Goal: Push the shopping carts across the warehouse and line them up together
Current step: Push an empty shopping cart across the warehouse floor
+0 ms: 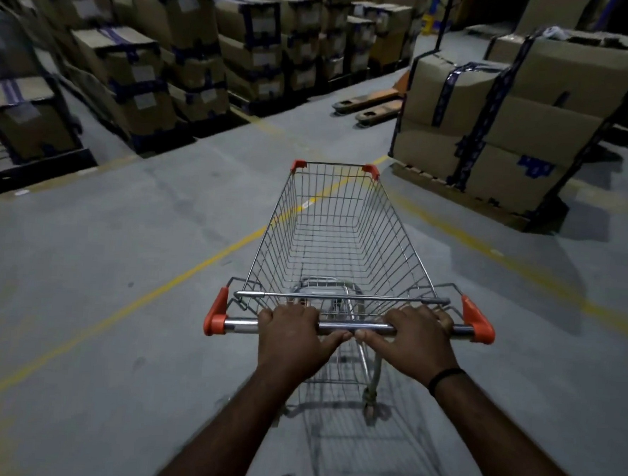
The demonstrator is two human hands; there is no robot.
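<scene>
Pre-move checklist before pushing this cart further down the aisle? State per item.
1. Grip: left hand and right hand both curl round the handle bar: ok.
2. Load: basket holds nothing: ok.
3. Right clearance: boxed pallet stands close beside the cart's front right corner, not touching: ok, but tight.
4. Aisle ahead: pallet jack forks jut into the lane beyond the cart: not ok.
5. Wheels: one rear caster shows, blurred; the front ones are hidden: cannot tell.
6. Line-up target: no other carts in view: cannot tell.
</scene>
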